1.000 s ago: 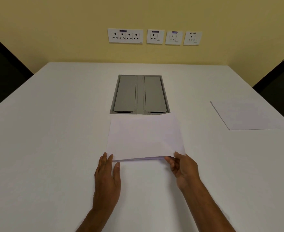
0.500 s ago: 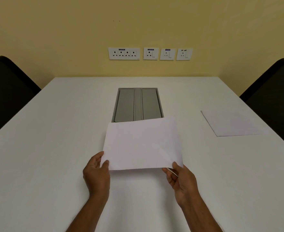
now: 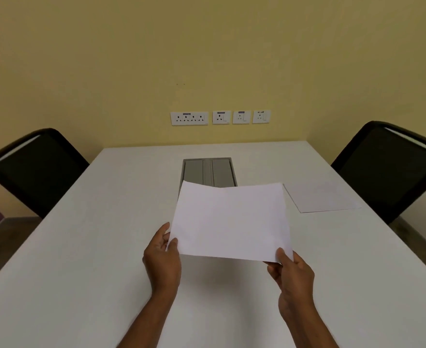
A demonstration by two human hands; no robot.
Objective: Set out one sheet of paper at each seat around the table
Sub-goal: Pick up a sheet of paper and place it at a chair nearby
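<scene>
I hold white paper point(image 3: 229, 222) up above the white table point(image 3: 94, 247), tilted toward me. My left hand point(image 3: 163, 257) pinches its near left corner and my right hand point(image 3: 291, 272) pinches its near right corner. Whether it is one sheet or a thin stack cannot be told. A single white sheet point(image 3: 319, 197) lies flat on the table at the right, in front of the right black chair point(image 3: 392, 167). The left black chair point(image 3: 31, 169) stands at the table's left side with no sheet before it.
A grey cable box lid point(image 3: 208, 172) is set into the table's middle, partly hidden by the held paper. White wall sockets point(image 3: 219, 117) line the yellow wall beyond the far edge.
The paper lay on the table a second ago with my hands at its near edge. Both hands have lifted it off the table, and my view has tilted up so both chairs show.
</scene>
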